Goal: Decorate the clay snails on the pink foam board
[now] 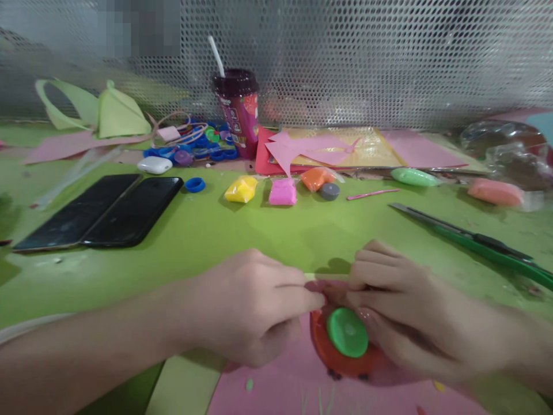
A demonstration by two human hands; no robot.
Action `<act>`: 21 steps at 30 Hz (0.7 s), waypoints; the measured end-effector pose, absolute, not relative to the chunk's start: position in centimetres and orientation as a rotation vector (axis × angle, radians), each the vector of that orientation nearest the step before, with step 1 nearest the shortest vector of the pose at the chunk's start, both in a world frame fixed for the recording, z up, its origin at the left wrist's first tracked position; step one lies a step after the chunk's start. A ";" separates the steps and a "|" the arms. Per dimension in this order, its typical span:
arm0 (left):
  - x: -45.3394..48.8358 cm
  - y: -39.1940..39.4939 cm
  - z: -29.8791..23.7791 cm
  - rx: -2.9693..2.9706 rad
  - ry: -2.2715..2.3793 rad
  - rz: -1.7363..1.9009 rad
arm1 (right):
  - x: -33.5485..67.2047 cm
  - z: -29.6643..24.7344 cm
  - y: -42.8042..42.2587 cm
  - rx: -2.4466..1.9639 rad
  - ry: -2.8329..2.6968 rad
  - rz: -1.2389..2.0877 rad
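My left hand (254, 305) and my right hand (401, 305) meet low in the middle of the view over a red clay shape (334, 351) with a green bottle cap (347, 332) pressed onto it. The shape lies on a pink sheet (285, 386). My left fingers pinch together at the shape's top edge. My right fingers curl round its right side and top. What lies under the fingertips is hidden.
Two dark phones (103, 210) lie at the left. Clay lumps sit mid-table: yellow (241, 189), pink (282, 192), orange (317, 178), grey (329, 191). A green utility knife (479, 242) lies at the right. A cup with a straw (239, 112), blue caps and paper sheets stand at the back.
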State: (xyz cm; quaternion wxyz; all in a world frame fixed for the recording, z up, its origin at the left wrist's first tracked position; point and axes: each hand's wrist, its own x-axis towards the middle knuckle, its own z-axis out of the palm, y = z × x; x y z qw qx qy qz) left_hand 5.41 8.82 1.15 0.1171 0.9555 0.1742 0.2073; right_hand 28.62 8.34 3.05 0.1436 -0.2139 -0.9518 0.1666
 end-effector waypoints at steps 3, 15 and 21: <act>5.5 8.9 1.1 2.792 0.461 0.693 | 28.6 3.1 8.4 -0.625 -2.781 0.471; 5.6 9.0 1.1 2.774 0.448 0.722 | 29.2 3.2 8.7 -0.624 -2.652 0.437; 6.0 9.0 1.4 2.453 0.655 0.845 | 29.8 2.9 8.9 -0.675 -2.517 0.301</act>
